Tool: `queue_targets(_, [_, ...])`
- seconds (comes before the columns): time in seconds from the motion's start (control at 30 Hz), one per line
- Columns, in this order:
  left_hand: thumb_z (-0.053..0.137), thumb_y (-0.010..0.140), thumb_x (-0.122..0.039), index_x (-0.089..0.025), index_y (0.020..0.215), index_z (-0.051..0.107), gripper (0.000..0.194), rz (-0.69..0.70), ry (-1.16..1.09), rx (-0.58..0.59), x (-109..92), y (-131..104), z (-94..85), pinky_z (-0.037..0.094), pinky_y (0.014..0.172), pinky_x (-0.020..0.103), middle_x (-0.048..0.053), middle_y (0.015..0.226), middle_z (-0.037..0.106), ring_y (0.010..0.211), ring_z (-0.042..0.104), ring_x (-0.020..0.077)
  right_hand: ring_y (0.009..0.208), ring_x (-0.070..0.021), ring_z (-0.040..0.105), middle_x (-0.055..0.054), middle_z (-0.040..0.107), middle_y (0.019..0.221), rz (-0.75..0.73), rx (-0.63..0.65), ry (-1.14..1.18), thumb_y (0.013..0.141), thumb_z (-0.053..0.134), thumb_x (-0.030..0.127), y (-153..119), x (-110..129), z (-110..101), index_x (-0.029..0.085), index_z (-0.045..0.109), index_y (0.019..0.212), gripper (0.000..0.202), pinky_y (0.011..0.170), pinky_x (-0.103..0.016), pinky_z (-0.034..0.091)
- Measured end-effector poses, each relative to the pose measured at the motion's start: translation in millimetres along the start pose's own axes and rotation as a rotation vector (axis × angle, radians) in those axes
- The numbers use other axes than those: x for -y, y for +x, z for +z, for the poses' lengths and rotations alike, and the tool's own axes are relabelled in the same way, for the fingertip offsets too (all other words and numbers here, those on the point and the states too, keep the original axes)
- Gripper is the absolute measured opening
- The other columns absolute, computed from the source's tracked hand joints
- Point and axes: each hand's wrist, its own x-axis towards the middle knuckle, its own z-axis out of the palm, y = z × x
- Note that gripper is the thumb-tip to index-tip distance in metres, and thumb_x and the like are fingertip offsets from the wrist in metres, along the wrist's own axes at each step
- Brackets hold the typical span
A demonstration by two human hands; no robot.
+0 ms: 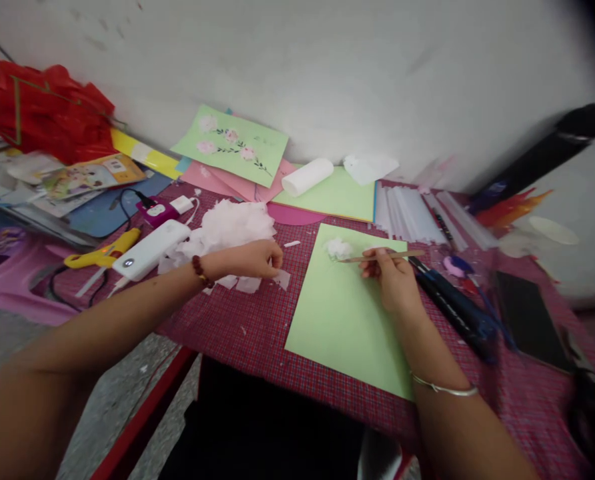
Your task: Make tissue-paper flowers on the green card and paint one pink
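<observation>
My right hand [386, 272] grips a thin wooden stick [402, 255] above a light green sheet of paper [345, 313]. The stick's left tip reaches the lower edge of a small white crumpled-paper flower [338, 248] near the sheet's top. A second white bit [372, 245] lies beside it, partly behind my fingers. To the left, my left hand [263, 259] is closed, its fingertips pinched at a small white tissue paper piece [281, 279]. Under and behind that hand spreads a heap of white tissue paper pieces [237, 227].
A green card with pink paper flowers [265, 143] leans at the wall, near a white paper roll [307, 176]. Left are a white power bank [152, 250] and yellow glue gun [102, 253]. Glue sticks [407, 213], a black case [452, 310] and a phone [530, 320] lie right.
</observation>
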Motion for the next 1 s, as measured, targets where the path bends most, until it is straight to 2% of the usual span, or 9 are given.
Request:
queue_targets(0.1, [0.061,0.068,-0.016,-0.016,0.066,0.057,0.004,0.081,-0.214,-0.103,-14,8,-18.5,0.027,0.05,0.022,-0.004,0.059,0.052,0.052,0.042,0.0076,0.054,-0.0163,0.056,-0.003,0.065,0.063,-0.007,-0.038,-0.014,0.079,0.064,0.058,1,2,0,0.021,0.067,0.077,0.036,0.052,-0.031,0.045])
queue_targets(0.2, [0.061,0.066,-0.012,-0.016,0.068,0.055,0.008,0.107,-0.48,-0.227,-27,30,-21.3,0.025,0.048,0.021,-0.005,0.058,0.051,0.05,0.04,0.006,0.058,-0.0171,0.058,-0.003,0.066,0.064,-0.033,-0.009,-0.055,0.081,0.062,0.056,-1,2,2,0.021,0.066,0.078,0.036,0.059,-0.032,0.048])
queue_targets(0.3, [0.062,0.067,-0.011,-0.016,0.072,0.056,0.009,0.15,-0.762,-0.303,-29,59,-5.5,0.028,0.049,0.02,-0.005,0.06,0.052,0.051,0.042,0.0053,0.066,-0.0175,0.061,-0.002,0.068,0.07,-0.08,0.064,-0.115,0.084,0.061,0.054,-3,2,4,0.022,0.067,0.082,0.033,0.068,-0.033,0.05])
queue_targets(0.43, [0.062,0.073,-0.017,-0.014,0.07,0.059,0.005,0.125,-0.972,-0.324,-12,91,22.6,0.035,0.055,0.02,-0.003,0.062,0.055,0.055,0.045,0.0055,0.071,-0.0182,0.061,-0.003,0.069,0.075,-0.128,0.095,-0.182,0.084,0.061,0.053,-5,3,8,0.022,0.066,0.087,0.031,0.07,-0.033,0.05])
queue_targets(0.57, [0.062,0.079,-0.025,-0.015,0.072,0.062,0.012,0.092,-0.975,-0.314,5,102,36.7,0.036,0.056,0.021,-0.001,0.066,0.058,0.058,0.047,0.0069,0.07,-0.0182,0.06,-0.004,0.068,0.078,-0.146,0.105,-0.259,0.085,0.06,0.052,-4,5,10,0.021,0.066,0.089,0.031,0.067,-0.034,0.051])
queue_targets(0.73, [0.056,0.081,-0.018,-0.016,0.072,0.058,0.01,0.064,-0.967,-0.305,7,100,35.0,0.035,0.054,0.021,-0.003,0.063,0.054,0.054,0.045,0.0065,0.066,-0.017,0.058,-0.003,0.067,0.082,-0.173,0.073,-0.272,0.087,0.057,0.046,-4,5,12,0.023,0.065,0.091,0.026,0.065,-0.034,0.051])
queue_targets(0.9, [0.06,0.08,-0.023,-0.016,0.08,0.063,0.008,0.148,-0.82,-0.01,11,95,26.2,0.034,0.054,0.022,-0.003,0.063,0.056,0.054,0.046,0.0079,0.065,-0.0173,0.059,-0.003,0.068,0.083,-0.181,0.052,-0.273,0.089,0.056,0.045,-4,6,12,0.024,0.066,0.091,0.023,0.064,-0.034,0.051])
queue_targets(0.93, [0.061,0.079,-0.025,-0.016,0.083,0.065,0.01,0.184,-0.759,0.028,10,95,25.9,0.034,0.055,0.022,-0.003,0.064,0.057,0.055,0.046,0.0079,0.065,-0.0174,0.059,-0.003,0.068,0.083,-0.18,0.052,-0.277,0.089,0.056,0.045,-4,6,13,0.024,0.066,0.091,0.023,0.063,-0.034,0.051])
queue_targets(1.0, [0.061,0.079,-0.025,-0.015,0.092,0.068,0.017,0.24,-0.651,0.006,7,97,28.3,0.035,0.058,0.022,-0.003,0.068,0.058,0.058,0.047,0.0081,0.065,-0.0173,0.059,-0.003,0.068,0.083,-0.176,0.049,-0.285,0.089,0.056,0.046,-4,6,13,0.024,0.066,0.091,0.024,0.063,-0.033,0.051])
